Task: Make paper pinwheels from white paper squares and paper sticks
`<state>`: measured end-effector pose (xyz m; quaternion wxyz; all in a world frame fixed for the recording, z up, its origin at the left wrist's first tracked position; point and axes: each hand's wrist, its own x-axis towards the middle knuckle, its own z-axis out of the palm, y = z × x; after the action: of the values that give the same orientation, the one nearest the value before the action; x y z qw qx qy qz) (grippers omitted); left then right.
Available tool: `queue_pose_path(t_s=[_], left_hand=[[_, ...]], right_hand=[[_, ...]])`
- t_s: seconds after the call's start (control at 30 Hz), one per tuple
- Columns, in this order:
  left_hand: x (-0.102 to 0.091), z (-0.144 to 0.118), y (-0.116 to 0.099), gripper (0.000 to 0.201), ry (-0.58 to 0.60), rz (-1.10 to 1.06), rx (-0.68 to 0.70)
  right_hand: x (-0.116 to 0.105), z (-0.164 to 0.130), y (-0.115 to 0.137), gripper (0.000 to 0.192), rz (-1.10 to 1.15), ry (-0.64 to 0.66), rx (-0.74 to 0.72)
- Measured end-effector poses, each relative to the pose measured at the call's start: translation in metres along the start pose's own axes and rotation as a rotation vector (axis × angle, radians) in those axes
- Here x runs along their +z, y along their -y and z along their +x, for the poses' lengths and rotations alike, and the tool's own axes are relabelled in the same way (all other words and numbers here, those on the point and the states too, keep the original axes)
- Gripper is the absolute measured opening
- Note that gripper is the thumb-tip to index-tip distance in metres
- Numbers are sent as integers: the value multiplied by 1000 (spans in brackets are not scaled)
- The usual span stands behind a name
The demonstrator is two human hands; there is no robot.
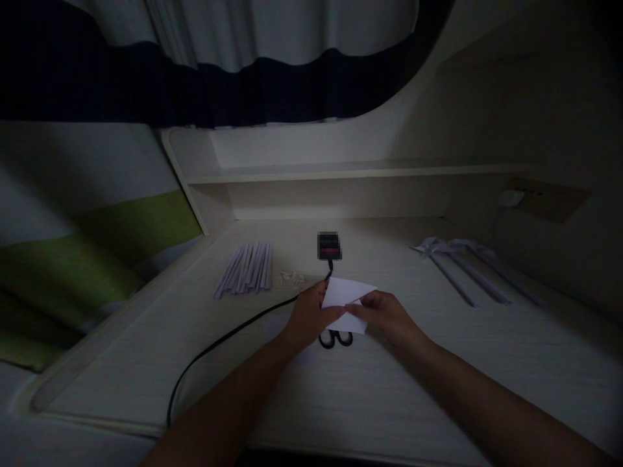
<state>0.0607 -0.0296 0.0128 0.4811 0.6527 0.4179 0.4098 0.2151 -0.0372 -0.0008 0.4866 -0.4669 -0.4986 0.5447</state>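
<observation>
Between my two hands is a piece of white paper (351, 292), partly folded, held a little above the desk. My left hand (311, 312) grips its left side with the thumb across the front. On the right edge, my right hand (382, 311) pinches the paper, thumb near the fold in the middle. Below the paper, the black handles of a pair of scissors (335, 339) show; their blades are hidden. Several small pale pieces (292, 278) lie left of my left hand, too small to name.
Rolled paper sticks (244, 269) lie in a bundle at left. Paper pinwheels (452, 259) on sticks lie at right. A black cable (233, 332) runs across the desk (389, 395) to a blurred dark device (329, 246). A shelf (341, 172) spans the back; curtains hang left and above.
</observation>
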Motion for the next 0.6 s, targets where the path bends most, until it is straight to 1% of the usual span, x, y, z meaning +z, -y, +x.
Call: queue_pose_path(t_s=[0.07, 0.13, 0.23, 0.4, 0.5, 0.6], left_hand=[[0, 0, 0, 34, -24, 0, -10], [0, 1, 0, 36, -48, 14, -14], [0, 1, 1, 37, -47, 28, -11], [0, 1, 2, 36, -59, 10, -7], [1, 2, 4, 37, -68, -34, -14], [2, 3, 5, 42, -73, -161, -49]], right_hand=[[-1, 0, -2, 20, 30, -33, 14], [-1, 0, 0, 17, 60, -32, 31], [0, -2, 4, 16, 88, -15, 54], [2, -5, 10, 17, 74, -52, 68], [2, -5, 9, 18, 74, -51, 62], [1, -4, 4, 19, 109, -85, 47]])
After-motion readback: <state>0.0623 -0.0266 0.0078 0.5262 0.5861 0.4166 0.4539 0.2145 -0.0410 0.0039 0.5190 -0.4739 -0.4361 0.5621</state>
